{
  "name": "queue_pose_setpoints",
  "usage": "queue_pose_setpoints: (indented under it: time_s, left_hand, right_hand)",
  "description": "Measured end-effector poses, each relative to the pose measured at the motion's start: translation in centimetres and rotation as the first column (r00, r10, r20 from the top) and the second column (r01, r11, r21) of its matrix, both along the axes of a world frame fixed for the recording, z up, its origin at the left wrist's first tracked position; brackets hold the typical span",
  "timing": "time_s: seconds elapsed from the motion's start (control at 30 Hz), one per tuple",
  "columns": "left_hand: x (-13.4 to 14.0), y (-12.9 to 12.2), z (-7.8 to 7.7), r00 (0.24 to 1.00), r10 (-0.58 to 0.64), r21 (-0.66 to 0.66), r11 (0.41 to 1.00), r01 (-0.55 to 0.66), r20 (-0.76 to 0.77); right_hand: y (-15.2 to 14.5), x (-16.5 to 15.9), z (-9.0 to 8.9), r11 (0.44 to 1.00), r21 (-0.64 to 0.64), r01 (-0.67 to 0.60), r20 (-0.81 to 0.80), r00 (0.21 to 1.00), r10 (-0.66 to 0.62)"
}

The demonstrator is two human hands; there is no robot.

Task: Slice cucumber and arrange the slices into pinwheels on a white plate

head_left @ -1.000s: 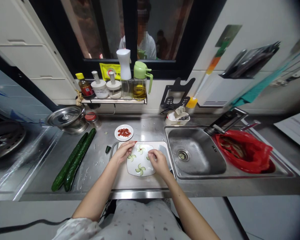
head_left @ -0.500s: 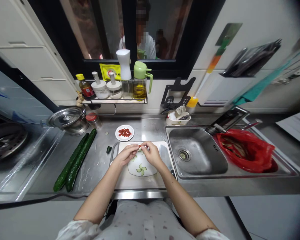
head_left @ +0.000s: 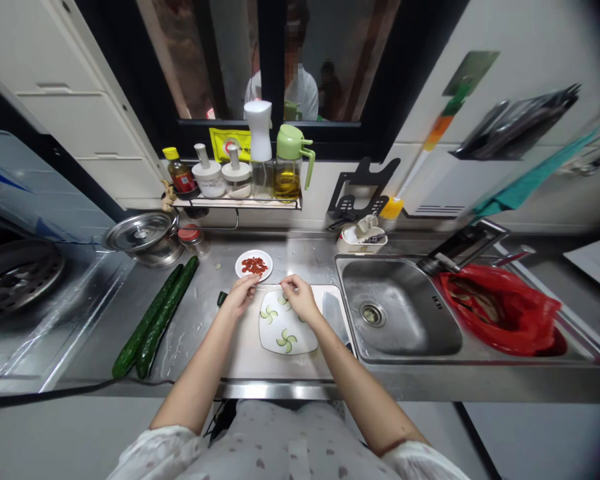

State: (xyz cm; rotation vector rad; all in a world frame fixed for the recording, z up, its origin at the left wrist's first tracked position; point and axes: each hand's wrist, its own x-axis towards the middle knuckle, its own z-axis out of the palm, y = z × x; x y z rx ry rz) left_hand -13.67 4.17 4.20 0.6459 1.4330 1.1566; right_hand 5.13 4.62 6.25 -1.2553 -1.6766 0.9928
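Note:
My left hand (head_left: 240,296) is at the near edge of a small white dish (head_left: 239,272) of chopped red pieces (head_left: 254,265). Its fingertips are pressed together; whatever they pinch is too small to see. Over the far part of a white plate (head_left: 270,339), my right hand (head_left: 301,300) has thumb and fingers closed in a pinch, their contents also unclear. Green-edged cucumber slices (head_left: 287,341) form pinwheel shapes on the plate, partly covered by my right hand. The plate rests on a pale cutting board (head_left: 250,365), with a knife (head_left: 333,312) along its right side.
Two whole cucumbers (head_left: 153,327) lie at left, below a lidded steel pot (head_left: 147,239) and a red-lidded jar (head_left: 192,237). A dark green cucumber end (head_left: 222,298) is beside the board. The sink (head_left: 400,307) and a red plastic bag (head_left: 505,313) are at right. Seasoning bottles (head_left: 180,175) line a shelf.
My hands have come apart: the left moved away from the right toward the dish, while the right stays over the plate. More of the plate's pinwheels show. The whole view has shifted slightly.

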Motion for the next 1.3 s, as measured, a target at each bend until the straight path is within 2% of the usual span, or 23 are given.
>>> queue_pose_setpoints:
  time_s: [0.1,0.27,0.4,0.47,0.6,0.7,0.8,0.87,1.0,1.13,1.3]
  left_hand:
    - [-0.3,0.9,-1.0,0.994,0.031,-0.033,0.999,-0.034,-0.109]
    - [-0.7,3.4,-1.8,0.933,0.126,0.071,0.992,-0.109,-0.336]
    - [-0.8,4.1,-1.5,0.918,0.112,0.086,0.993,-0.085,-0.381]
    - [-0.1,3.5,-0.7,0.921,0.073,0.140,0.990,-0.020,-0.384]
    - [2.7,0.6,1.5,0.939,-0.139,0.290,0.928,0.235,-0.316]
    - [4.8,-1.8,3.1,0.920,-0.249,0.323,0.881,0.345,-0.303]
    - [6.0,-3.1,4.2,0.915,-0.260,0.309,0.883,0.355,-0.307]
    - [6.3,-3.4,4.5,0.924,-0.264,0.304,0.889,0.344,-0.275]
    - [6.8,-3.7,4.6,0.952,-0.273,0.289,0.908,0.303,-0.140]
    - [7.2,-4.1,4.5,0.963,-0.270,0.211,0.940,0.267,-0.016]
    - [7.5,-4.3,4.5,0.942,-0.328,0.143,0.938,0.317,0.065]
  right_hand:
    - [0.6,-0.5,0.0,1.000,-0.015,-0.006,-0.024,1.000,0.006]
    - [0.0,-0.2,0.0,0.999,-0.032,0.002,-0.053,0.999,-0.003]
    - [-1.0,0.8,0.2,1.000,-0.019,0.014,-0.071,0.997,-0.015]
    - [-1.4,1.4,0.4,1.000,-0.011,0.021,-0.084,0.996,-0.022]
    - [-2.1,2.4,1.3,0.999,0.016,0.027,-0.058,0.998,-0.026]
    - [-2.7,3.0,2.3,0.993,0.111,0.030,0.061,0.997,-0.037]
    - [-3.4,3.4,3.2,0.977,0.214,-0.005,0.196,0.980,-0.038]
    - [-3.7,3.5,3.4,0.971,0.238,-0.033,0.244,0.969,-0.027]
    - [-4.0,4.0,3.0,0.973,0.229,-0.023,0.223,0.974,-0.029]
    - [-4.4,4.8,2.9,0.973,0.228,0.028,0.177,0.982,-0.070]
    - [-4.7,5.4,3.4,0.962,0.268,-0.046,0.197,0.980,-0.008]
